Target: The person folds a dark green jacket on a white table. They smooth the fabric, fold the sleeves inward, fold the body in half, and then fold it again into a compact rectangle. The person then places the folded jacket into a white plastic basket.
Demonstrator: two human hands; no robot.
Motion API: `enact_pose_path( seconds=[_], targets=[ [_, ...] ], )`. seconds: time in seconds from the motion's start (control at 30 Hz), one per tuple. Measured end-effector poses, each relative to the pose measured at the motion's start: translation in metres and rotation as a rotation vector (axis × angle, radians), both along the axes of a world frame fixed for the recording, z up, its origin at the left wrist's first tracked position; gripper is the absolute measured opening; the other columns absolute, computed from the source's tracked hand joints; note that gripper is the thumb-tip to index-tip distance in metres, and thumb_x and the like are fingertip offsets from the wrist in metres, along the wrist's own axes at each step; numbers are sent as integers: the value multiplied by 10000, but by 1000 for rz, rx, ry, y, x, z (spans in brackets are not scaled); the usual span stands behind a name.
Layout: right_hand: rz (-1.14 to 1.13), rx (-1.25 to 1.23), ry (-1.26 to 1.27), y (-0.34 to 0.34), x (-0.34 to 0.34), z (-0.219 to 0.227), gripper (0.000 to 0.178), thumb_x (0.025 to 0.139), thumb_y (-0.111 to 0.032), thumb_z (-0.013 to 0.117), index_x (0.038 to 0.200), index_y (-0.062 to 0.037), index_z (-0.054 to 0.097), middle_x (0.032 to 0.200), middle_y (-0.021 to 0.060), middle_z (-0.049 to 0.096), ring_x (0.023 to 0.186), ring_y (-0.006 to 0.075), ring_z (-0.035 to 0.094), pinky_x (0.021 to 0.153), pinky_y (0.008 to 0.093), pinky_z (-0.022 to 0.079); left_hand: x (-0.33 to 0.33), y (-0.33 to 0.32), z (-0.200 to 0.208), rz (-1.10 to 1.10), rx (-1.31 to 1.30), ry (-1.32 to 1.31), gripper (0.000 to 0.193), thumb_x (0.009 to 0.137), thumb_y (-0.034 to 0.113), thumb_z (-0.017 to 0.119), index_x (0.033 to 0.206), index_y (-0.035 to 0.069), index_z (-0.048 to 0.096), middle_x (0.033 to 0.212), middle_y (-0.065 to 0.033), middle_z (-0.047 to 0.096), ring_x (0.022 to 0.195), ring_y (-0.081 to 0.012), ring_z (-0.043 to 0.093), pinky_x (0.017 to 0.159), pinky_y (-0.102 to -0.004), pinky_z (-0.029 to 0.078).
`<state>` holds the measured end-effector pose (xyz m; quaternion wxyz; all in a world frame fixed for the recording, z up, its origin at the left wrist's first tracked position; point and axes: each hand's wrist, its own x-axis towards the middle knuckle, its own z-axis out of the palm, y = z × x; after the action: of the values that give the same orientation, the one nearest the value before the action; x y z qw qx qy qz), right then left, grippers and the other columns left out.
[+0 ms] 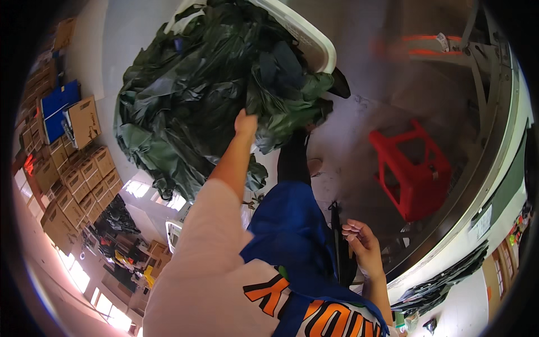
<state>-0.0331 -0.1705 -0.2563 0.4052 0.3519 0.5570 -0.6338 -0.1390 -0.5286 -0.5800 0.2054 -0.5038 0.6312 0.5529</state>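
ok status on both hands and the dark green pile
Left hand closed on dark green pile. Right hand empty, half open. Pile overhangs white bin. Red stool apart, to the right.

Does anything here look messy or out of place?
Yes: the dark green material bulges past the rim of the white bin in a crumpled heap, rather than sitting neatly inside. The left hand grips it. No damage stands out.
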Motion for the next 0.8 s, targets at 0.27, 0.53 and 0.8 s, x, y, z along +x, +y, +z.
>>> enact_pose_path(
  seconds=[0.27,0.53,0.8],
  targets=[
    [80,50,268,0,-12,17,457,886,-92,652,1293,5,469,1162,57,574,1039,136,536,910,266,431,99,-38,379,-2,329,-4,553,718,-145,440,1242,-15,557,1123,-72,626,969,-170,595,855,-277,456],
    [937,247,1014,-57,-96,-39,866,726,-162,738,1468,-119,292,1486,154,315,1400,362,255,1128,500,204,79,-76,654,-618,-5,234,497,775,-73,459,1259,5,543,1127,-77,632,981,-192,598,860,-291,457],
    [-507,-689,749,-17,-190,201,470,907,-18,339,1360,-90,439,1242,119,583,1085,246,602,933,366,517,-79,-61,769,-1126,-663,848,447,832,0,477,1276,25,529,1130,-81,638,992,-214,602,865,-304,459]
  ],
)
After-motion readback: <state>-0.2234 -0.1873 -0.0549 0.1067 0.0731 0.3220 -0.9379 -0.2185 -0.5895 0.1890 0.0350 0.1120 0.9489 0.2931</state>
